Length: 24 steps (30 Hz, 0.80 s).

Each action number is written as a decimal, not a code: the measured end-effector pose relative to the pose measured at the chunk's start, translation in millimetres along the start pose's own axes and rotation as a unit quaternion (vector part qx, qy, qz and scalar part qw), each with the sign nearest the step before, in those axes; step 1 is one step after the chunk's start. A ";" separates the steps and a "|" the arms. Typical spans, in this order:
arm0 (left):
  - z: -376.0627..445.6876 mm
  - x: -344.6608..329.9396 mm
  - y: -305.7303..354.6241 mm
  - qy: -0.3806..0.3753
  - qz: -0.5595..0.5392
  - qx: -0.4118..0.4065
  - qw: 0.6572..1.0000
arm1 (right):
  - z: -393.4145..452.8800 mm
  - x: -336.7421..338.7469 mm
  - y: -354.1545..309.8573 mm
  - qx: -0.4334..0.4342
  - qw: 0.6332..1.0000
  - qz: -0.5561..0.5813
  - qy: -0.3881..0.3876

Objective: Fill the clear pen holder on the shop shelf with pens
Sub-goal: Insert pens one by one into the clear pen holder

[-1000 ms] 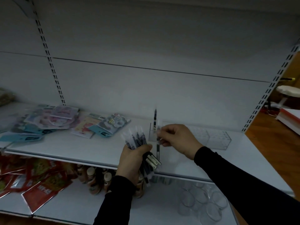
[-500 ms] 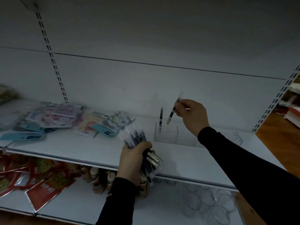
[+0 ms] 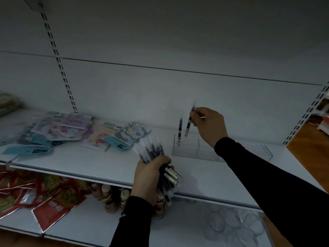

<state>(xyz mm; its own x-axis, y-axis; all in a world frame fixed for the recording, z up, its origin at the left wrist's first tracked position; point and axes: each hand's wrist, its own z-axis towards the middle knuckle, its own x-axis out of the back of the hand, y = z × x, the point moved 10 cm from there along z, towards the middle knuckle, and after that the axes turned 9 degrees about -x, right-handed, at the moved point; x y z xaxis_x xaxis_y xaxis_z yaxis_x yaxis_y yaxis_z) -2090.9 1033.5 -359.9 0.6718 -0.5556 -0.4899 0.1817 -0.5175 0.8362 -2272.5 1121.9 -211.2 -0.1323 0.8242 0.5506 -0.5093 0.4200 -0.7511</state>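
Holder [image 3: 192,148]: clear plastic grid box on the shelf [image 3: 106,163], one pen [image 3: 180,130] standing upright in its left end. Right hand [image 3: 208,127] pinches a second pen [image 3: 189,124] just above the slots, tip down. Left hand [image 3: 149,177] grips a bundle [image 3: 158,161] of slim, smooth pens. Risks: tilted pen misses a narrow slot, or knocks the light holder; loose bundle could slip.
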 end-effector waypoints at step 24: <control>-5.5 -4.5 12.4 0.001 0.018 -0.046 0.999 | -32.7 -10.0 28.6 -0.072 0.996 0.010 -0.056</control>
<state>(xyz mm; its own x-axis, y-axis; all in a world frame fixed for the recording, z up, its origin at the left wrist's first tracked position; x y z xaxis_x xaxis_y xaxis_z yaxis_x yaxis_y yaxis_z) -2087.7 1033.2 -346.0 0.6805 -0.5709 -0.4593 0.2230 -0.4358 0.8720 -2257.9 1138.1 -250.0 -0.2404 0.7887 0.5658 -0.3789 0.4604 -0.8028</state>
